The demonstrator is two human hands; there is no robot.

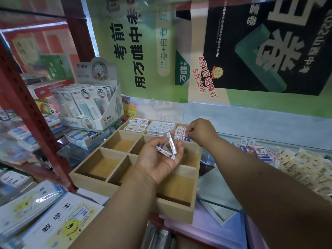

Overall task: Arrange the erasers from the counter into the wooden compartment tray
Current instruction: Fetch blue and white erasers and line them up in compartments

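head view, looking forward and down: a wooden compartment tray [89, 174] sits on a glass shop surface [224, 200], three columns wide. the far row is the only row with stock: wrapped erasers lie in neat pairs in the far-left compartment [137, 125] and the far-middle compartment [160, 127]. the right hand [201, 133] reaches over the far-right compartment, its fingertips pinching an eraser [181, 135] that rests among others there. the left hand [158, 159] hovers palm up over the middle of the tray, fingers curled in a loose grip around a few more wrapped erasers [168, 149]. a loose heap of erasers [258, 151] waits on the surface to the right, beside a spread of tan packets [309, 169]. the nearer compartments show bare wood.

to do this step well, the eraser should probably go down flat, label up, edges square with its neighbours, matching the tidy pairs in the other two filled compartments. feeding one at a time from the left hand looks safest, since the wrappers seem slippery and the cupped stack could spill. finishing the far-right compartment before moving to a nearer row would likely keep the stock in order.
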